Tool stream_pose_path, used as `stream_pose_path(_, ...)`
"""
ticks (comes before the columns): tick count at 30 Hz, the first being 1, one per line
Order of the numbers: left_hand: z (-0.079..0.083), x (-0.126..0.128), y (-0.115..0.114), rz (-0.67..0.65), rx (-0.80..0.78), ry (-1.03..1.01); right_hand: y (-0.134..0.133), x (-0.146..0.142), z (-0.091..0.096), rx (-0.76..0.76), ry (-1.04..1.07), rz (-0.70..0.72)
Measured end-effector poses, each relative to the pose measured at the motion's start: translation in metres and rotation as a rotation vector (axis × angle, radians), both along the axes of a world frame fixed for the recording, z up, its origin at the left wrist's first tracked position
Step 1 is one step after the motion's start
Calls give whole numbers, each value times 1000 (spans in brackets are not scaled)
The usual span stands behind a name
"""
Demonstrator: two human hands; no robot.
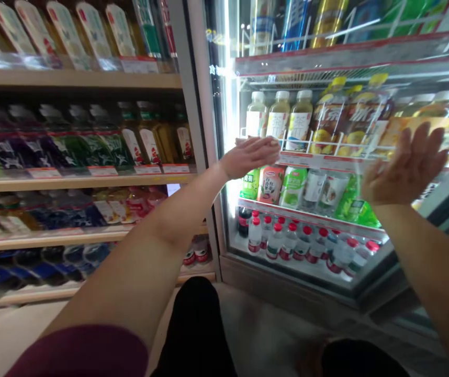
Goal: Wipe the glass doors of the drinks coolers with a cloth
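Shelves (71,78) of bottles (62,31) stand left of the cooler (283,275), before which are the left hand (251,156) and right hand (404,170).

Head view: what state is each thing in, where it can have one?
Left hand: open, fingers extended
Right hand: open, blurred
Cooler light: on
Glass door: appears shut, judging by reflections
White-capped bottles: upright, caps on
Yellow-capped bottles: upright, caps on
Red-capped bottles: upright, caps on

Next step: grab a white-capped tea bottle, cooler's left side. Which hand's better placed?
Left, probably. In view, the left hand overlaps the lower part of the white-capped tea bottles, fingers extended. The right hand is up farther right.
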State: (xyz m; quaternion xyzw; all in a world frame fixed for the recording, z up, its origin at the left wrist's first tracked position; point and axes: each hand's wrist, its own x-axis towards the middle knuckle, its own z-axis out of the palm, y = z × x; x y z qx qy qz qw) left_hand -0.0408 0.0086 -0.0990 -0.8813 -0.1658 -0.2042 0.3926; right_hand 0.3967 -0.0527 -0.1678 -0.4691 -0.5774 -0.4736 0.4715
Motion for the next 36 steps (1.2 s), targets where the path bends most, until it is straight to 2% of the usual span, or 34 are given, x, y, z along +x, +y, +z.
stream_pose_path(3,35,6,16,31,60,-398,-1,0,1,-44,20,7)
stream_pose_path(5,45,16,17,71,80,-485,-3,-3,1,-66,49,12)
stream_pose_path(7,34,29,5,84,58,-321,-6,-6,2,-52,58,22)
stream_pose_path(9,15,39,-14,39,-27,75,-9,-10,2,-20,41,27)
stream_pose_path(11,3,44,-26,-13,-72,325,-9,-11,2,5,25,19)
stream_pose_path(12,3,44,-28,-27,-67,338,-8,-10,2,13,23,11)
stream_pose_path(13,7,43,-25,-28,-44,268,-6,-9,2,21,18,5)
stream_pose_path(16,24,40,-8,9,67,-135,0,-5,2,48,-21,3)
stream_pose_path(18,24,41,-1,24,108,-274,3,-3,1,31,-23,-10)
stream_pose_path(19,19,43,-2,15,105,-251,4,-3,0,13,-10,-22)
stream_pose_path(22,-5,50,-19,-67,55,13,3,-4,0,-31,41,-45)
stream_pose_path(24,-16,56,-31,-131,46,89,-1,-8,3,2,44,-27)
stream_pose_path(26,-14,63,-36,-187,54,14,-10,-17,14,83,46,5)
stream_pose_path(28,0,73,-33,-249,34,-106,-24,-34,33,154,18,81)
stream_pose_path(30,18,86,-27,-285,-18,-225,-41,-59,58,136,-96,215)
stream_pose_path(31,26,92,-24,-287,-45,-276,-48,-72,71,69,-195,300)
stream_pose_path(33,37,105,-23,-261,-82,-343,-56,-96,92,-120,-304,367)
stream_pose_path(36,40,116,-29,-206,-70,-422,-55,-118,109,-311,-309,395)
